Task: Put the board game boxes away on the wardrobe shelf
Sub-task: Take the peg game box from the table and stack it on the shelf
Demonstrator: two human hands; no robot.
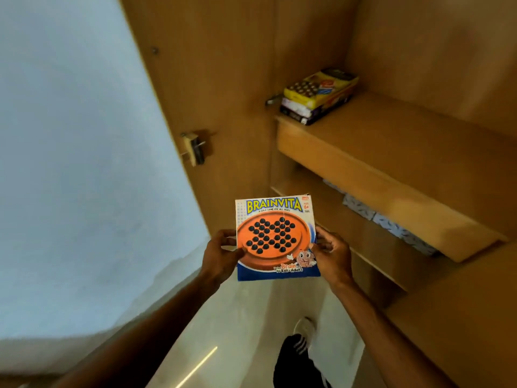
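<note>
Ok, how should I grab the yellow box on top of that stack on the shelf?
Take the yellow box by its front end, coming from the shelf's open front. It lies flat on the stack, close along the side wall, so that end is likely the freest.

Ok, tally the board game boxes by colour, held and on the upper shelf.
Orange-and-blue Brainvita cardboard box, held: 1
Yellow cardboard box, top of wooden shelf stack: 1
White cardboard box, middle: 1
Black cardboard box, bottom: 1
Total: 4
</note>
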